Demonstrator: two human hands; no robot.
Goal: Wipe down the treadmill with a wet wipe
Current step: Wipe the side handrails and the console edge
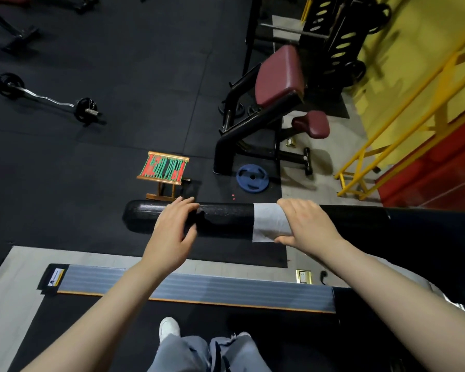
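Observation:
The treadmill's black padded handrail (pixel 226 220) runs across the middle of the view. A pale grey wet wipe (pixel 269 221) is wrapped over the rail. My right hand (pixel 306 224) grips the wipe and the rail, fingers over the top and thumb underneath. Left of it, my left hand (pixel 172 229) rests on the rail with its fingers laid over the top and the thumb below. Below the rail lie the treadmill's grey side strip (pixel 199 288) and its black belt (pixel 118 331), where my legs and a white shoe stand.
Beyond the rail stand a small woven folding stool (pixel 164 171), a blue weight plate (pixel 251 178) and a maroon-padded bench machine (pixel 277 84). A curl barbell (pixel 49 99) lies on the black floor at left. Yellow railings (pixel 403 116) run along the right wall.

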